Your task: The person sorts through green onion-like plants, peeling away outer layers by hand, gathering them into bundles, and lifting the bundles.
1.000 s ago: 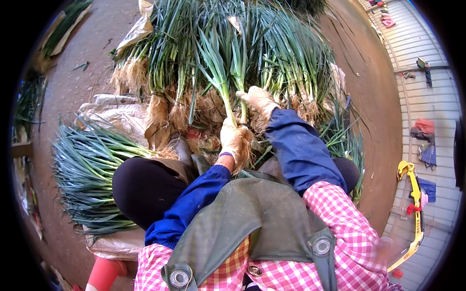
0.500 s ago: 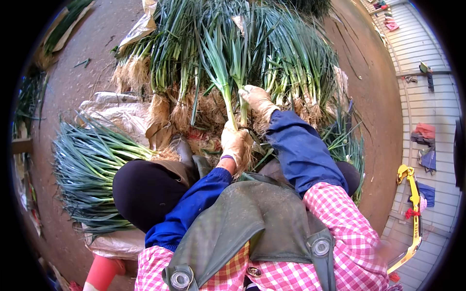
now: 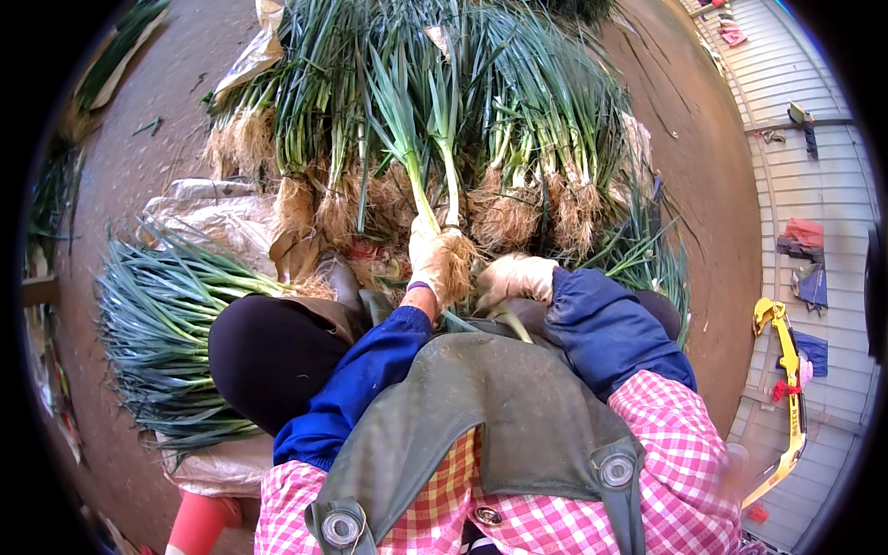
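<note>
My left hand, in a pale work glove, is wrapped round the root ends of two leeks. Their fanned green leaves point away from me, and the roots hang beside the glove. My right hand, gloved too, is just above my lap, apart from those leeks. Its fingers are curled downward and slightly blurred, so what they hold is unclear. Close below them lies a pale green strip of leaf. Ahead spreads a large heap of leeks, with tangled tan roots toward me.
On my left lies a pile of leeks with roots toward my knee. A crumpled pale sack is beyond it. A red stool leg shows at lower left. More leaves lie right of my lap. A yellow machine arm stands far right.
My right hand has left the leek stalks and moved down toward my lap. The left hand still holds the leeks, whose second stalk now shows pale and bare along its length.
</note>
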Action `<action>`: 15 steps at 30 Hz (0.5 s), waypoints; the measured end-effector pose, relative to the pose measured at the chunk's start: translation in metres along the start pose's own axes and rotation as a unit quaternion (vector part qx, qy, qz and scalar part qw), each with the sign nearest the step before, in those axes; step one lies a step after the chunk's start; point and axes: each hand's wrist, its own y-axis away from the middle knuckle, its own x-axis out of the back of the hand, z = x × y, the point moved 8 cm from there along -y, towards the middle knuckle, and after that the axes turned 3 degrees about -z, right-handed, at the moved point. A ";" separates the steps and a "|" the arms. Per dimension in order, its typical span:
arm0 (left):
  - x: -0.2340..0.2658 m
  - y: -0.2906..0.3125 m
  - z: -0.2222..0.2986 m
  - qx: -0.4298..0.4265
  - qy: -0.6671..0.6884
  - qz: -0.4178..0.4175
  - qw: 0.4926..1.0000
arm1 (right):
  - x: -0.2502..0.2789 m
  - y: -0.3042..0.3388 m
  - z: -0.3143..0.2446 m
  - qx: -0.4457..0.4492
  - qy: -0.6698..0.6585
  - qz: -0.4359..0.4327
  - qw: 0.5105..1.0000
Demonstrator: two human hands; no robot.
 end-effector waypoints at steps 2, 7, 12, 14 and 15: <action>0.002 -0.003 -0.001 -0.016 -0.012 -0.002 1.000 | 0.032 -0.001 0.046 -0.188 0.074 0.034 0.979; -0.006 0.001 -0.004 0.002 0.017 -0.013 1.000 | 0.068 -0.019 0.059 -0.075 -0.524 0.247 0.812; 0.002 -0.012 -0.003 -0.097 -0.138 -0.011 0.986 | 0.041 -0.070 0.049 -0.042 -0.630 0.112 0.767; 0.006 -0.007 0.011 -0.153 -0.341 0.036 0.927 | 0.037 -0.066 0.043 -0.052 -0.680 0.073 0.728; 0.003 -0.004 0.011 -0.130 -0.337 0.019 0.932 | 0.036 -0.059 0.043 -0.074 -0.691 0.066 0.716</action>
